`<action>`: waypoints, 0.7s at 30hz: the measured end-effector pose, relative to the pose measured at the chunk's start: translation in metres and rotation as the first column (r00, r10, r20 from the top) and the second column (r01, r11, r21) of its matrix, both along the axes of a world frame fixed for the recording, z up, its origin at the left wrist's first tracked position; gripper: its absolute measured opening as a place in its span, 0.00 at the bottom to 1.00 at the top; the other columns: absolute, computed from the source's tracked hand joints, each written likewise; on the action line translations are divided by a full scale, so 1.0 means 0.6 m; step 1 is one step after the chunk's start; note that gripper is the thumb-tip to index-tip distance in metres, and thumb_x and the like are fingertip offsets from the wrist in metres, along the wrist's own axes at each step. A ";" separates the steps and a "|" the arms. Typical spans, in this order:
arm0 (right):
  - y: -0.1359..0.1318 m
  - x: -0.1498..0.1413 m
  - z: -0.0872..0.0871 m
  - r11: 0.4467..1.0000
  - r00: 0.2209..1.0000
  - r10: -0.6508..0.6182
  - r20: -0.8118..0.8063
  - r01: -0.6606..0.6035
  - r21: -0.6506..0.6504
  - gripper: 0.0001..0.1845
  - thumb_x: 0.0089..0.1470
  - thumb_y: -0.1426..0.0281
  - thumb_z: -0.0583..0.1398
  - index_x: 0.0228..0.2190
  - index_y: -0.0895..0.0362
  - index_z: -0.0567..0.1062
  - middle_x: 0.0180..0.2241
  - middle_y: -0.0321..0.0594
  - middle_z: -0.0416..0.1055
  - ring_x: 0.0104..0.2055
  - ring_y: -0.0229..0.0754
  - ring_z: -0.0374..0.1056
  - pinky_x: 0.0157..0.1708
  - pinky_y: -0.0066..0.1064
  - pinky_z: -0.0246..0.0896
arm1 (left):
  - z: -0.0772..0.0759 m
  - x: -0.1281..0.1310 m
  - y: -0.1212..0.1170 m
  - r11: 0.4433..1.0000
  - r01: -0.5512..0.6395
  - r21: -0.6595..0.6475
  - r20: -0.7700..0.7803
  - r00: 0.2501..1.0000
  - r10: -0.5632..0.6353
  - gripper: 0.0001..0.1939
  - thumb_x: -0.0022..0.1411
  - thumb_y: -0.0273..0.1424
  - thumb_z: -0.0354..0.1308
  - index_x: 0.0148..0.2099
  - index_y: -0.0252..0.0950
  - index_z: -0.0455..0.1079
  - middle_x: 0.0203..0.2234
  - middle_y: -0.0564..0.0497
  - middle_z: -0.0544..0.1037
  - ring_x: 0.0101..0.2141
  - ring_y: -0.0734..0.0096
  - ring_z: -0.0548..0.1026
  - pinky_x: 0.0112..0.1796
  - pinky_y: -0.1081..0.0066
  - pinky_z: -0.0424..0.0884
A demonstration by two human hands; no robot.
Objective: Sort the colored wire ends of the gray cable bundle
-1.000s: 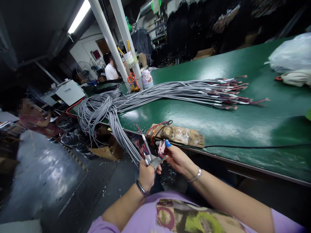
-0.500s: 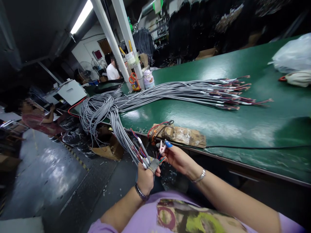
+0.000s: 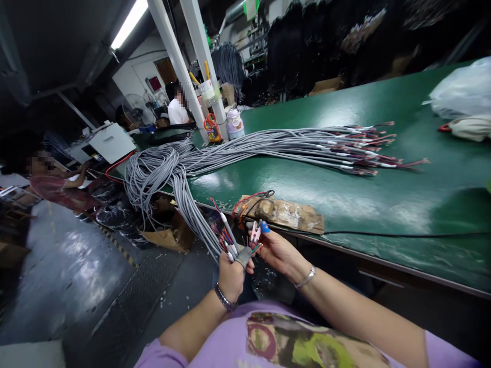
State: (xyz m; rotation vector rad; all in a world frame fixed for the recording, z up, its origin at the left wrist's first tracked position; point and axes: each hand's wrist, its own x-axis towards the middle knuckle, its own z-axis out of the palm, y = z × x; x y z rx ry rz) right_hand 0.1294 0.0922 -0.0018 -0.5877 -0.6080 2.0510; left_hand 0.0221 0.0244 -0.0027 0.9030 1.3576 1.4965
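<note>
I have my left hand (image 3: 231, 276) just below the middle of the frame, its fingers curled firmly round a bunch of grey cables (image 3: 197, 220). These cables slant down and rightward from the coil (image 3: 153, 171) at left of centre, so their long axis runs diagonally, upper left to lower right, into the fist. Above the fist, several white-sleeved ends lean toward the upper left; the tallest, a single cable end (image 3: 224, 219), stands clear of the others, its thin wires tipped up and left. A tuft of coloured wires (image 3: 256, 249) pokes out on the other side of the fist, pointing right and slightly upward.

My right hand (image 3: 273, 245) is just beside it, thumb and fingers pinched together on a small pink clip (image 3: 255, 232). I see the clip nearly upright; I cannot tell whether it touches the wires.

Across the centre of my view, a second cable bundle (image 3: 268, 145) lies on the green counter (image 3: 414, 194), nearly level, its stripped ends pointing right. Nearer the hands, a worn wooden block (image 3: 293, 214) lies lengthwise along the counter's front edge.
</note>
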 end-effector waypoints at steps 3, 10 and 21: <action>-0.003 -0.002 0.000 0.999 1.000 -0.013 -0.015 0.013 -0.034 0.19 0.42 0.53 0.65 0.26 0.56 0.74 0.22 0.35 0.68 0.25 0.35 0.60 0.29 0.30 0.58 | -0.002 0.000 -0.001 1.000 0.004 -0.003 -0.020 1.000 -0.005 0.16 0.50 0.39 0.62 0.20 0.33 0.65 0.12 0.56 0.68 0.14 0.80 0.64 0.16 0.78 0.61; -0.007 0.014 -0.012 0.985 0.985 0.170 0.009 -0.170 -0.031 0.23 0.47 0.47 0.58 0.29 0.55 0.73 0.27 0.37 0.70 0.27 0.36 0.65 0.28 0.29 0.62 | -0.006 -0.010 -0.015 1.000 0.007 0.000 -0.039 0.999 -0.007 0.17 0.50 0.42 0.62 0.22 0.33 0.67 0.13 0.55 0.69 0.14 0.79 0.65 0.16 0.78 0.62; -0.015 0.040 0.018 0.843 0.855 0.344 0.389 -0.464 0.273 0.17 0.41 0.58 0.66 0.26 0.60 0.74 0.22 0.37 0.73 0.24 0.38 0.67 0.29 0.31 0.61 | -0.002 -0.024 -0.027 0.965 0.230 -0.124 -0.177 0.952 -0.250 0.16 0.49 0.41 0.64 0.22 0.33 0.68 0.13 0.54 0.70 0.14 0.77 0.67 0.18 0.76 0.65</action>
